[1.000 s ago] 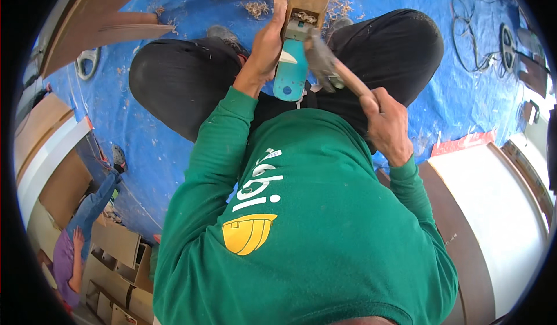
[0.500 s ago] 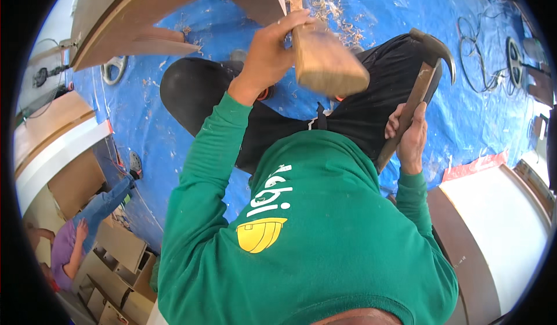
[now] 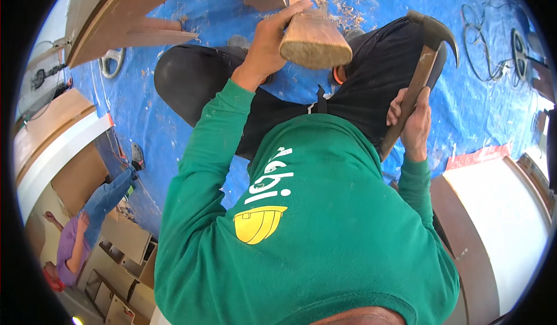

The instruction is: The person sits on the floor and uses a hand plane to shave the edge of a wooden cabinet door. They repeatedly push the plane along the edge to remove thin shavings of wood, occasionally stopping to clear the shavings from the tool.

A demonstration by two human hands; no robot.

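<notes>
My left hand (image 3: pixel 267 49) is closed around a pale wooden piece (image 3: pixel 314 35), its thumb side against the wood. The broad, flat-cut butt of that piece faces me, and a narrower part runs away toward the far side. A claw hammer (image 3: pixel 424 64) with a worn wooden handle is gripped in my right hand (image 3: pixel 412 118), fingers wrapped round the handle. Its dark metal head points away from me, over my right knee, with the claw curving to the right. The two held things are apart.
Wood shavings (image 3: pixel 342 17) litter the blue tarp (image 3: pixel 145 116) I sit on. A brown wooden panel (image 3: pixel 130 11) rises at far left. Black cable (image 3: pixel 478 52) lies at the right, beside a white-topped board (image 3: pixel 499 203). Another person (image 3: pixel 72 241) in purple is near cardboard-coloured boxes (image 3: pixel 125 246) at lower left.
The wooden piece has shifted slightly left and away, and its butt now faces me more squarely and looks sharper. Both hands keep their holds; the hammer has hardly moved.
</notes>
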